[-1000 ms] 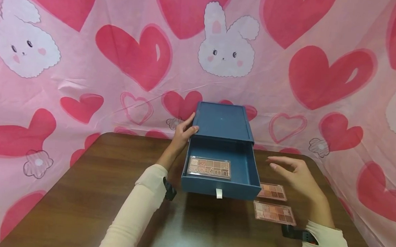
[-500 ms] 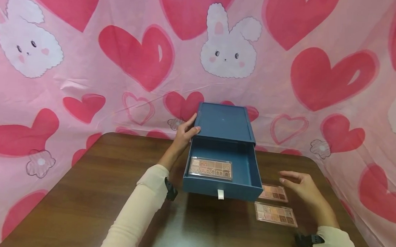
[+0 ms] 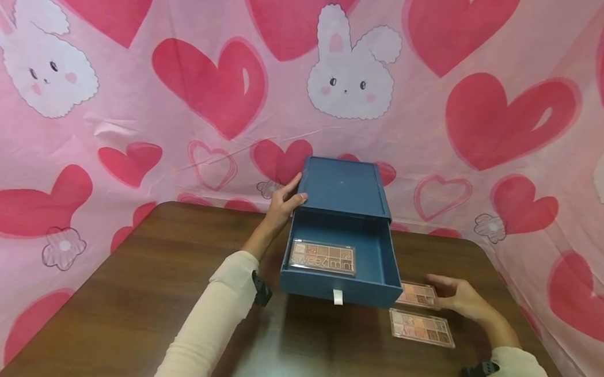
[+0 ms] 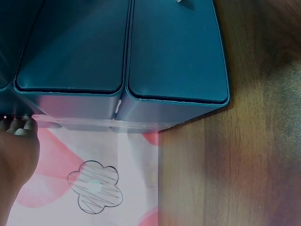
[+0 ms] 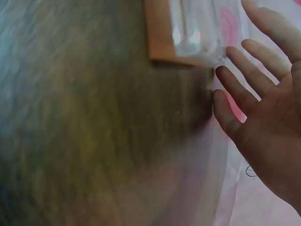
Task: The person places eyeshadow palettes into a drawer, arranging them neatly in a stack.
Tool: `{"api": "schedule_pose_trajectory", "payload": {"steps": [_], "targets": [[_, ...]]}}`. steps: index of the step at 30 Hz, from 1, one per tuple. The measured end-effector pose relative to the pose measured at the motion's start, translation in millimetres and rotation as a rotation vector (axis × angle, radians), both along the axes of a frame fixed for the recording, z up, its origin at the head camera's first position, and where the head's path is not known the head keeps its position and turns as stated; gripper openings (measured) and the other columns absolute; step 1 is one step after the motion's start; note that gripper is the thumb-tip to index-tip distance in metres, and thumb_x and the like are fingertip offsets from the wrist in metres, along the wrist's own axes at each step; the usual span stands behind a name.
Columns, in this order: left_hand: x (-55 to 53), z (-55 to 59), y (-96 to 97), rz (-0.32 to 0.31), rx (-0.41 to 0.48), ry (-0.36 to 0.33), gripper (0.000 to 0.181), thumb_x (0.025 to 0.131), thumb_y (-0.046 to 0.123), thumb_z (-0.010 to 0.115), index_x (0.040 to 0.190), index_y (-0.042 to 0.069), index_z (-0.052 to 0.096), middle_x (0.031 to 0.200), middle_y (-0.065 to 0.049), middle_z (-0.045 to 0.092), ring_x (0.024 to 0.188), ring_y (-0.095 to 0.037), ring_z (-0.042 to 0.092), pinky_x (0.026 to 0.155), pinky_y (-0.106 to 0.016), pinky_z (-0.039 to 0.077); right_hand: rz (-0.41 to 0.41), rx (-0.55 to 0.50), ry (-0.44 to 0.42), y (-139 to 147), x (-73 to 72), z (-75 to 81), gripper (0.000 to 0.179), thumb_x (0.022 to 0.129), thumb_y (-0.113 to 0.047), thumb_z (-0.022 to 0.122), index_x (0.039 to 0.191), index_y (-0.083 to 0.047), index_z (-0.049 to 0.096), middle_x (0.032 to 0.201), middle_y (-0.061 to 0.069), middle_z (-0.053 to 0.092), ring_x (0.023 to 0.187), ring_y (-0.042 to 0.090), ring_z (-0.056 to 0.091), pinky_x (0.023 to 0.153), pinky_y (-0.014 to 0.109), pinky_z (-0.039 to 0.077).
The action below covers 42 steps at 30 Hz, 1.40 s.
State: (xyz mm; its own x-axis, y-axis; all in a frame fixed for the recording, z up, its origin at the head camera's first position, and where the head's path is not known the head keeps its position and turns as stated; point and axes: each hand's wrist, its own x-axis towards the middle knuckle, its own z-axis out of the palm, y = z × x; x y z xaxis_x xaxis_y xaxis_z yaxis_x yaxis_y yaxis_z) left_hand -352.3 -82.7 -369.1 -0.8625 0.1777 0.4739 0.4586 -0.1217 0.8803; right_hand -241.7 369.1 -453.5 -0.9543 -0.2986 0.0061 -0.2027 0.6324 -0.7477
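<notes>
My left hand (image 3: 282,206) holds the upper left side of a blue drawer box (image 3: 345,186), thumb at the top edge and fingers along the side. Its top drawer (image 3: 301,283) is pulled out towards me, with a white pull tab on the front. Inside, at the left, lies an eyeshadow palette (image 3: 322,258) with a clear lid. On the right, my right hand (image 3: 465,299) is at the right end of a second eyeshadow palette (image 3: 417,294); the drawer covers this palette's left end. The right wrist view shows that hand's fingers (image 5: 240,94) spread beside a clear-lidded palette (image 5: 188,33).
A third eyeshadow palette (image 3: 422,327) lies on the brown wooden table (image 3: 134,293), nearer to me. Stacked blue drawers (image 4: 75,47) show in the left wrist view. A pink cloth (image 3: 283,66) with hearts and rabbits hangs behind the table.
My right hand has come down from above the table, moving right, to the right end of the rear palette. My left hand keeps its hold on the drawer box.
</notes>
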Motion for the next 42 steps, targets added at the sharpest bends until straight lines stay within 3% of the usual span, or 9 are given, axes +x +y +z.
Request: {"api": "schedule_pose_trajectory", "payload": {"steps": [5, 11, 14, 27, 31, 37, 42], "targets": [[-0.3, -0.3, 1.3, 0.015, -0.001, -0.007, 0.075, 0.087, 0.019, 0.056, 0.156, -0.001, 0.035, 0.154, -0.029, 0.046, 0.119, -0.020, 0.056, 0.097, -0.012, 0.046, 0.035, 0.019, 0.013, 2.0, -0.3, -5.1, 0.069, 0.080, -0.016, 0.083, 0.138, 0.009, 0.056, 0.141, 0.036, 0.055, 0.110, -0.029, 0.035, 0.089, 0.005, 0.037], [-0.7, -0.7, 0.5, 0.024, -0.014, 0.002, 0.073, 0.088, 0.018, 0.056, 0.156, -0.001, 0.035, 0.152, -0.029, 0.047, 0.117, -0.016, 0.056, 0.098, -0.012, 0.045, 0.089, 0.015, 0.027, 4.4, -2.5, -8.2, 0.070, 0.078, -0.012, 0.085, 0.137, 0.012, 0.056, 0.138, 0.040, 0.055, 0.110, -0.025, 0.039, 0.088, 0.007, 0.042], [0.2, -1.3, 0.7, 0.022, -0.008, 0.002, 0.072, 0.089, 0.017, 0.056, 0.156, 0.000, 0.035, 0.156, -0.027, 0.044, 0.122, -0.021, 0.054, 0.098, -0.012, 0.046, 0.100, 0.022, 0.036, 5.9, -3.5, -11.2, 0.069, 0.076, -0.009, 0.086, 0.134, 0.013, 0.057, 0.135, 0.040, 0.056, 0.108, -0.024, 0.040, 0.086, 0.009, 0.045], [0.4, -0.8, 1.0, 0.011, 0.008, -0.009, 0.073, 0.088, 0.016, 0.056, 0.156, 0.000, 0.035, 0.159, -0.026, 0.040, 0.131, -0.029, 0.050, 0.103, -0.018, 0.044, 0.123, 0.048, 0.140, 6.3, -8.5, -19.6, 0.061, 0.074, -0.009, 0.087, 0.126, 0.011, 0.064, 0.121, 0.031, 0.063, 0.104, -0.017, 0.046, 0.083, 0.009, 0.045], [-0.3, -0.3, 1.4, 0.007, 0.013, -0.013, 0.073, 0.088, 0.016, 0.056, 0.156, 0.001, 0.034, 0.159, -0.025, 0.040, 0.131, -0.029, 0.050, 0.105, -0.019, 0.044, 0.109, 0.007, 0.128, 7.2, -8.3, -20.3, 0.059, 0.074, -0.007, 0.087, 0.124, 0.012, 0.064, 0.117, 0.023, 0.065, 0.100, -0.013, 0.049, 0.081, 0.011, 0.046], [-1.1, 0.2, 1.8, 0.005, 0.012, -0.010, 0.073, 0.088, 0.016, 0.056, 0.156, 0.001, 0.034, 0.159, -0.025, 0.039, 0.132, -0.029, 0.049, 0.106, -0.020, 0.044, 0.103, -0.054, 0.140, 9.8, -7.9, -21.1, 0.055, 0.072, -0.001, 0.086, 0.120, 0.016, 0.065, 0.108, 0.000, 0.066, 0.094, -0.008, 0.052, 0.078, 0.012, 0.046], [-0.9, -0.6, 0.9, 0.023, -0.005, -0.004, 0.073, 0.088, 0.016, 0.056, 0.156, 0.000, 0.035, 0.158, -0.026, 0.041, 0.129, -0.027, 0.051, 0.105, -0.019, 0.045, 0.077, -0.060, 0.131, 10.8, -6.3, -23.2, 0.055, 0.071, -0.001, 0.087, 0.119, 0.015, 0.067, 0.104, -0.005, 0.066, 0.092, -0.007, 0.051, 0.078, 0.013, 0.045]]}}
